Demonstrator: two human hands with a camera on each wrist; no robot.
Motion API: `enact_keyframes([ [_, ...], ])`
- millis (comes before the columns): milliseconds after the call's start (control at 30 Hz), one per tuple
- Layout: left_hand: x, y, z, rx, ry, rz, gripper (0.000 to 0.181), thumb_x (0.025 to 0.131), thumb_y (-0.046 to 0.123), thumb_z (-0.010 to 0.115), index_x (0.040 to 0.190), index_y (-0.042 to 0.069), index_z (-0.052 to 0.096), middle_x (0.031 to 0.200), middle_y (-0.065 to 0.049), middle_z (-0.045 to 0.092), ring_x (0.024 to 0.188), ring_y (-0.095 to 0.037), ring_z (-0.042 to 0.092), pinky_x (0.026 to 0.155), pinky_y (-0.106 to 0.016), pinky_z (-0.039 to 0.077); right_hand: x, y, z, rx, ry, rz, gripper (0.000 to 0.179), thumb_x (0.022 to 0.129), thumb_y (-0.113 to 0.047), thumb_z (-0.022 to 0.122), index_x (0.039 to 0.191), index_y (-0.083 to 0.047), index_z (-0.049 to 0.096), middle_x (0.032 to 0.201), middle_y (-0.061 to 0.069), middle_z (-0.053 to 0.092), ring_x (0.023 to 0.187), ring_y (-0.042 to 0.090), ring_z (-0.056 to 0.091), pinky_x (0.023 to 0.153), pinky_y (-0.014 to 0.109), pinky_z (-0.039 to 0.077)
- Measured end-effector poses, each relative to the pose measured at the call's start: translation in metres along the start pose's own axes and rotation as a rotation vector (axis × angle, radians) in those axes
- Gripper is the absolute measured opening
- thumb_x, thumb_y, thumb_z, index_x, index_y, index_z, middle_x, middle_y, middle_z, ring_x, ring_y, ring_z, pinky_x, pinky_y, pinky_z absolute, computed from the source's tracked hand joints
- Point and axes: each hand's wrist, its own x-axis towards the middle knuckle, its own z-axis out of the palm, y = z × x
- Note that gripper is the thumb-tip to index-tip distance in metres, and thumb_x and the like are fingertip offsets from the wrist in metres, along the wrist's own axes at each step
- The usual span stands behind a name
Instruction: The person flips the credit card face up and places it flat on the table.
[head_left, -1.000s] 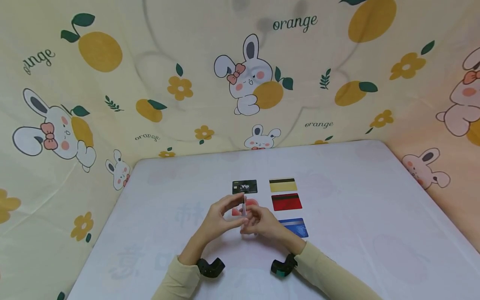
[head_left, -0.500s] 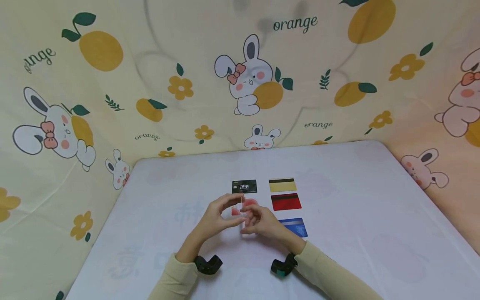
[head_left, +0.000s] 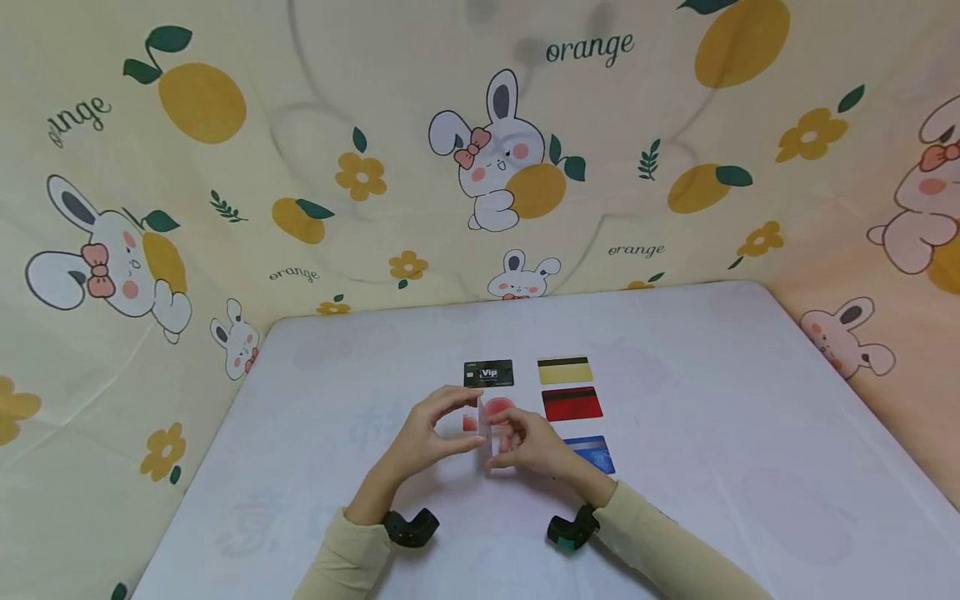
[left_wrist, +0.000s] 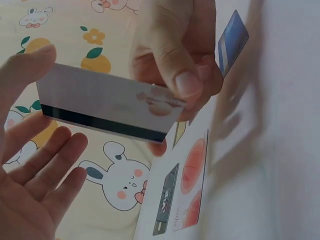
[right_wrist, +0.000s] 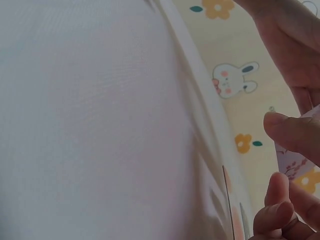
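My left hand [head_left: 423,433] and right hand [head_left: 538,442] hold one card [left_wrist: 107,100] between them above the table. In the left wrist view its pale face has a dark stripe along one long edge and an orange print in a corner. The other face, partly visible in the right wrist view, is lilac with a branch pattern. Left thumb and forefinger pinch one end, the remaining fingers spread loosely. At the other end my right thumb [left_wrist: 187,84] and a fingertip pinch a corner. From the head the card stands nearly edge-on.
Behind the hands lie a black Vip card [head_left: 488,373] and a partly hidden white card with red circles [head_left: 498,407]. Right of them are a gold card [head_left: 566,370], a red card [head_left: 572,404] and a blue card [head_left: 592,455]. A printed cloth [head_left: 360,275] hangs behind the table.
The held card has turned slightly, so more of its face shows from the head. My left hand has shifted a little to the left. The cards on the table stay put.
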Motion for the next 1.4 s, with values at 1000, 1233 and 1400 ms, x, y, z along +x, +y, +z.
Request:
enact_keyframes([
  [1000, -0.007, -0.016, -0.009, 0.04, -0.026, -0.017, 0.055, 0.076, 0.021, 0.082, 0.127, 0.011, 0.062, 0.111, -0.005, 0.067, 0.104, -0.019, 0.063, 0.099, -0.035, 0.051, -0.008, 0.007, -0.017, -0.078, 0.033, 0.03, 0.053, 0.068, -0.007, 0.085, 0.114, 0.002, 0.06, 0.075, 0.016, 0.061, 0.057, 0.008, 0.05, 0.051, 0.015, 0.041],
  [1233, -0.007, -0.018, -0.009, 0.06, -0.032, -0.036, 0.056, 0.075, 0.022, 0.083, 0.126, 0.01, 0.063, 0.108, -0.005, 0.067, 0.101, -0.02, 0.065, 0.097, -0.033, 0.051, -0.009, 0.007, -0.023, -0.076, 0.032, 0.029, 0.052, 0.068, -0.006, 0.085, 0.113, 0.002, 0.06, 0.074, 0.018, 0.06, 0.055, 0.007, 0.047, 0.05, 0.015, 0.039],
  [1400, -0.008, -0.021, -0.01, 0.068, -0.029, -0.05, 0.056, 0.074, 0.021, 0.083, 0.125, 0.01, 0.063, 0.108, -0.005, 0.067, 0.1, -0.021, 0.065, 0.098, -0.036, 0.052, -0.009, 0.007, -0.026, -0.076, 0.029, 0.032, 0.052, 0.068, -0.006, 0.085, 0.114, 0.002, 0.06, 0.073, 0.015, 0.059, 0.054, 0.007, 0.047, 0.05, 0.015, 0.039],
])
